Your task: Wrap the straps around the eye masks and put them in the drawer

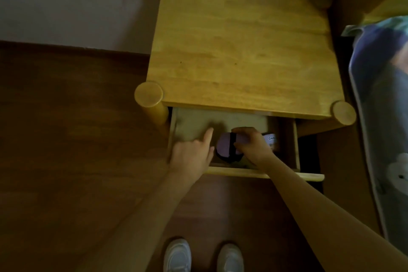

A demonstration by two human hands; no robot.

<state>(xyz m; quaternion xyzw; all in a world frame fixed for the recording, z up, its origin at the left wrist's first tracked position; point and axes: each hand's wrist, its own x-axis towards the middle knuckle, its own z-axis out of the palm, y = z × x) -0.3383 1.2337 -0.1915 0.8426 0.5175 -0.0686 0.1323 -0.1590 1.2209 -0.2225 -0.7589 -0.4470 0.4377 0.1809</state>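
Wide wooden counter (240, 51) up top, nothing of the task on it, and below its front edge the drawer (242, 172) hangs pulled out. That is where the action is. The left hand (192, 157) reaches over the drawer's left front corner, forefinger stretched toward the back wall, the other fingers loosely folded and holding nothing. The right hand (254, 146) is down inside the drawer, right of centre, fingers and thumb curled over the eye mask (227, 146). The mask is lilac with a dark strap crossing its middle, and it lies low in the drawer toward the front edge. Its long axis looks to run left to right, along the drawer front, with the rounded free end pointing at the left hand and the other end buried under the right. So the right hand is on it, the left just beside it. A small printed box (271, 140) sits behind the right hand. Looks like the release comes next.
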